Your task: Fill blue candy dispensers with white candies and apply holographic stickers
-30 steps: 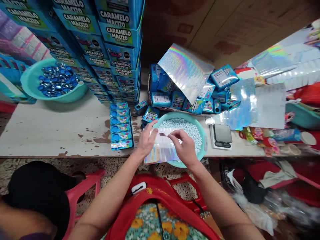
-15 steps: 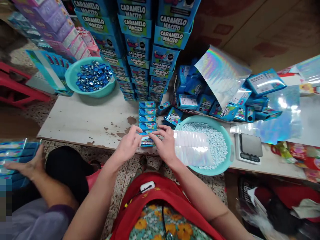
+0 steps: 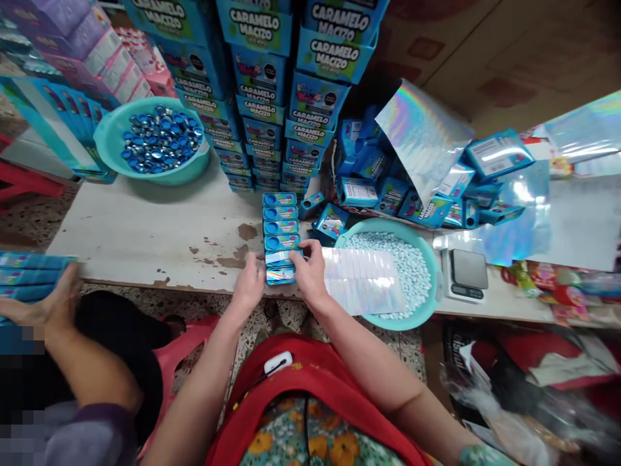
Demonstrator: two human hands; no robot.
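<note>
1. Row of small blue boxes [image 3: 280, 228]: sits on the table [image 3: 136, 226], near its front edge, boxes running front to back; shiny strip [image 3: 277, 257] lies across the second box from the near end.
2. Left hand [image 3: 249, 283]: at the row's left side, fingers bent; cannot tell if it pinches anything.
3. Right hand [image 3: 311, 272]: over the row's right side, thumb by the strip's right end, fingers bent; pinching or only pressing, cannot tell.
4. Table: pale top, paint worn to brown patches left of the row.
5. Right of row: turquoise basin [image 3: 435, 285] of small pale pieces, holographic sheet [image 3: 363, 281] lying over its left part; scale [image 3: 468, 270] just beside it.
6. Behind: tall stacks of "Caramelo Macizo" boxes [image 3: 259, 77]; heap of loose blue boxes [image 3: 361, 192]; big cardboard [image 3: 466, 58].
7. Back left: second basin [image 3: 109, 144], holding round blue and silver pieces.
8. Floor [image 3: 245, 327]: speckled.
9. Far left: co-worker's hand [image 3: 61, 304] on a blue stack [image 3: 29, 275]; pinkish-red stool [image 3: 169, 362] nearby.
10. Lower right: clear plastic [image 3: 499, 414], crumpled.
</note>
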